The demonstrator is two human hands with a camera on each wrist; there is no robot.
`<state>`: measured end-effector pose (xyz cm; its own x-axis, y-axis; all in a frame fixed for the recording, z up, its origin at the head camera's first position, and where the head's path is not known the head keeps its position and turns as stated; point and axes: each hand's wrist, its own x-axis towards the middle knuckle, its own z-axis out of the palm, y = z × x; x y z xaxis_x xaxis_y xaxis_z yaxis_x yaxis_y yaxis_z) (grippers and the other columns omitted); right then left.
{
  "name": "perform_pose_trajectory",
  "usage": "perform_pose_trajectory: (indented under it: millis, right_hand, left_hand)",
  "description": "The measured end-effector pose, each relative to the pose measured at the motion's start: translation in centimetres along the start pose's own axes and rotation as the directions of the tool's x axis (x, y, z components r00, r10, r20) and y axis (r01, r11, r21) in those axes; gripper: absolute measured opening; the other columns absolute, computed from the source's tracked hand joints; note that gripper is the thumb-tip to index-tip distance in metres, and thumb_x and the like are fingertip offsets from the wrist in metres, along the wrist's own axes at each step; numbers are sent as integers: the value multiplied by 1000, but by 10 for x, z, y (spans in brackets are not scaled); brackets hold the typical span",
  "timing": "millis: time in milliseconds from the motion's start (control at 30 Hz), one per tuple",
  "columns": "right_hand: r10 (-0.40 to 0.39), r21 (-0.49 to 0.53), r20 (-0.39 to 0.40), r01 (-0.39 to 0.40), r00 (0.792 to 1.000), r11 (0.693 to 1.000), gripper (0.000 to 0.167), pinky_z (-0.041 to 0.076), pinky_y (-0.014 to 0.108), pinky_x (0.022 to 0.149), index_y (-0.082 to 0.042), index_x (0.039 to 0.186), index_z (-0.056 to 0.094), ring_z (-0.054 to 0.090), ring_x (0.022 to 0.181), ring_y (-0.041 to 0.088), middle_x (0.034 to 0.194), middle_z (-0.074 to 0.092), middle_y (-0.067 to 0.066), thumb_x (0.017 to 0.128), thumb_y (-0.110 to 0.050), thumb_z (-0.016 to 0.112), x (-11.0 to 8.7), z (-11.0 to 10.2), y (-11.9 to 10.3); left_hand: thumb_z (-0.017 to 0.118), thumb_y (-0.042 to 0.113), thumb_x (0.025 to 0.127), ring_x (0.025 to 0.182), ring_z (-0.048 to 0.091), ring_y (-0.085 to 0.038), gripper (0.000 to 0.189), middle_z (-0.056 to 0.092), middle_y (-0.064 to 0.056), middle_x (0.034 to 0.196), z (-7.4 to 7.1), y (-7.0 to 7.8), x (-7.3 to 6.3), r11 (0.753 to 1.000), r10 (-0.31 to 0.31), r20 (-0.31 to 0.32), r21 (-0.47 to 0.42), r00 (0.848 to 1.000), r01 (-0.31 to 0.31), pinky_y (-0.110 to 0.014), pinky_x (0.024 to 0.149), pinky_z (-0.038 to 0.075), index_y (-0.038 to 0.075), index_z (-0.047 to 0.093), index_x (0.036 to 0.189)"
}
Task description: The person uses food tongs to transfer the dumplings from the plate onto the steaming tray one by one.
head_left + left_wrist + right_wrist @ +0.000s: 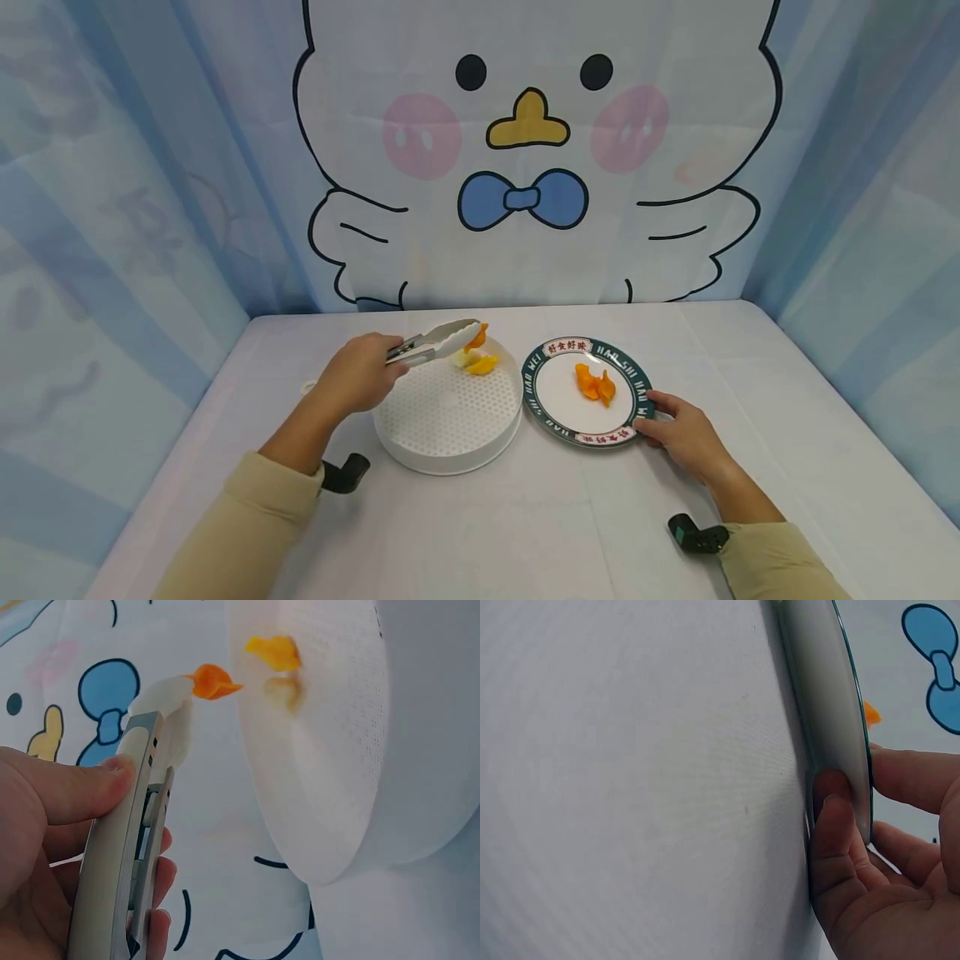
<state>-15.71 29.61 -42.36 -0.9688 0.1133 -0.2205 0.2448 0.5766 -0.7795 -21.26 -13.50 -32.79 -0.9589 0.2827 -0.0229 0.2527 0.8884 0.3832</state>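
Note:
My left hand (362, 373) grips a pair of metal tongs (112, 847) with white tips. Between those tips is an orange dumpling-shaped piece (213, 682), held over the far right of a round white steamer tray (442, 417) with a perforated base. A yellow piece (482, 365) and a pale one (462, 358) lie in the tray below it. On the right, my right hand (684, 435) pinches the rim of a white plate (553, 385) with a green lettered border, thumb and fingers on opposite faces of the rim. Orange pieces (592, 385) sit together mid-plate.
Tray and plate stand side by side, edges close together, on a white-covered table (510, 533). Behind the table hangs a cloth backdrop (525, 258) with a cartoon bird, and blue patterned curtains (150, 250) stand on both sides. Each wrist wears a black camera (345, 473).

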Motion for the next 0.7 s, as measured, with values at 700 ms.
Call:
perform_pose_trajectory:
  millis: [700]
  right_hand:
    - [-5, 14, 6, 5, 1000, 1000, 74, 55, 31, 87, 9, 152, 28, 63, 100, 25, 150, 32, 35, 97, -21, 66, -1, 0, 0]
  left_hand:
    - [62, 15, 99, 89, 57, -27, 47, 62, -22, 124, 5, -34, 0, 993, -111, 64, -26, 992, 113, -37, 71, 50, -8, 52, 139]
